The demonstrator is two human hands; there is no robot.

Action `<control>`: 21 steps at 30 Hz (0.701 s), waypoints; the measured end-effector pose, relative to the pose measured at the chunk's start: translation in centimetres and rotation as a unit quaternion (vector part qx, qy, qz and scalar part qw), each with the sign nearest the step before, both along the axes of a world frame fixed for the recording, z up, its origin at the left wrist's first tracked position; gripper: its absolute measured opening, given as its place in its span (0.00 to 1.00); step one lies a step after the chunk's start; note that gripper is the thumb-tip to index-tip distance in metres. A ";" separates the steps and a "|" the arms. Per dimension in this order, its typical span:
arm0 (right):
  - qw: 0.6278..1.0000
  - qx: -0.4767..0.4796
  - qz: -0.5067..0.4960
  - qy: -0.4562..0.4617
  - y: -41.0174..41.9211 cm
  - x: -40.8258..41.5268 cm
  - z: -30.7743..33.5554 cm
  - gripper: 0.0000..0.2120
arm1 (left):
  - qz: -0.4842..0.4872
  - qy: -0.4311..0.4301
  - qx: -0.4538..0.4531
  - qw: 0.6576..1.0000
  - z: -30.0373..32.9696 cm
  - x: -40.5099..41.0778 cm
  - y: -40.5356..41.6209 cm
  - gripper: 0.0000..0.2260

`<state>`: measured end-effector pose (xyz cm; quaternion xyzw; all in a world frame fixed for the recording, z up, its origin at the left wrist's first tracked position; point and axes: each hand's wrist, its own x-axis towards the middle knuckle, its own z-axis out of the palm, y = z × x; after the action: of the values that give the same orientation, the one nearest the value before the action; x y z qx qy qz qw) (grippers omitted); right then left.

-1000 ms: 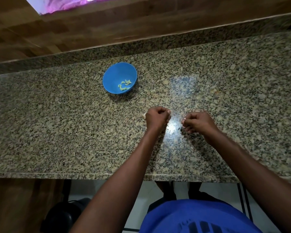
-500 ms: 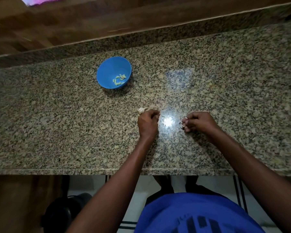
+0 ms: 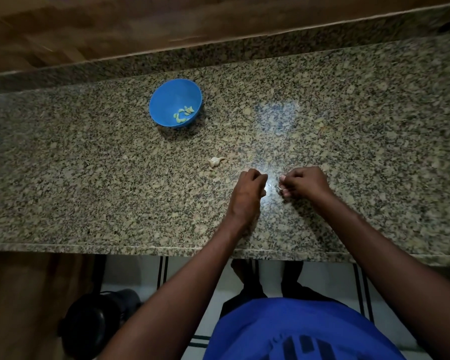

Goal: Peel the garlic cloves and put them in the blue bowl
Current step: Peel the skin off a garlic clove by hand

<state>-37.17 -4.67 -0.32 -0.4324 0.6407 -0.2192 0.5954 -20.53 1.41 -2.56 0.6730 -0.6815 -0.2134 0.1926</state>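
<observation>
My hands, left hand (image 3: 250, 187) and right hand (image 3: 300, 183), are curled a little apart, contents unclear; a slipped clove could skid across the glossy desk (image 3: 89, 193), missing the blue bowl (image 3: 166, 100).

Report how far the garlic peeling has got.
Done: several peeled cloves lie in the blue bowl. In hand: the right hand pinches something small, too small to identify; the left hand is curled beside it. Left: a pale garlic piece still sits on the counter.

Granite counter (image 3: 89, 203) — blue bowl (image 3: 166, 100), garlic skin (image 3: 215, 161)
</observation>
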 end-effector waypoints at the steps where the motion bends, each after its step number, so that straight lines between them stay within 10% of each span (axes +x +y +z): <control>1: 1.000 0.002 0.002 0.002 0.0 0.0 0.0 0.08 | -0.003 0.008 0.007 1.000 0.2 0.0 -0.2 0.12; 14: 0.967 -0.093 0.096 0.215 0.6 -2.0 -0.1 0.04 | 0.015 -0.048 -0.045 0.998 -1.2 -2.8 1.4 0.09; 21: 0.977 -0.111 0.082 0.162 0.7 -2.1 -0.2 0.08 | 0.086 -0.122 -0.048 0.988 -1.4 -0.3 1.8 0.09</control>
<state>-39.27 -3.92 -0.56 -0.5764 0.6626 -0.1665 0.4483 -20.86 3.20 -3.96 0.7404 -0.6485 -0.0798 0.1578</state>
